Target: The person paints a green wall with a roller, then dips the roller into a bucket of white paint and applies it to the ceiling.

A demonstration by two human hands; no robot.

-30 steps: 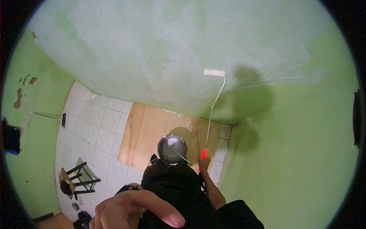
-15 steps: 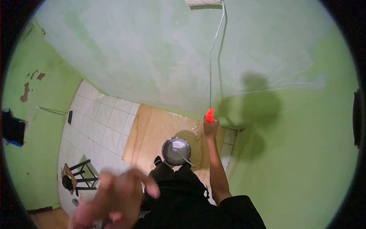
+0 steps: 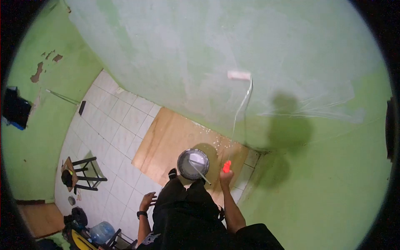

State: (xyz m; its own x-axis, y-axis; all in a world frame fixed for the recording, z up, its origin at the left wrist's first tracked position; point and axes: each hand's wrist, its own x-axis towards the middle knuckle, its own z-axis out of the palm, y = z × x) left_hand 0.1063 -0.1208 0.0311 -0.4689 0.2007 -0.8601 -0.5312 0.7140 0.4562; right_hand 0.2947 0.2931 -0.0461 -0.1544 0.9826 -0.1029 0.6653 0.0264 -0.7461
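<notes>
My right hand (image 3: 225,176) grips the orange handle of a paint roller (image 3: 239,75). Its thin metal shaft runs up to the white roller head, which lies against the green wall (image 3: 208,54) where pale paint covers it. My left hand (image 3: 147,201) hangs by my hip with fingers spread, holding nothing; a dark watch sits on its wrist. A round metal paint bucket (image 3: 193,163) with a stick in it stands on the plywood sheet (image 3: 166,141) just ahead of my feet.
White tiled floor (image 3: 112,137) stretches to the left. A dark stool (image 3: 81,173) with something on it stands at the left. A water jug (image 3: 101,232) and clutter lie at the bottom left. The left wall (image 3: 39,73) shows peeling patches.
The roller came down the wall from the top of the view, with my right hand lowering to bucket level. My left hand dropped from close before the camera to my side.
</notes>
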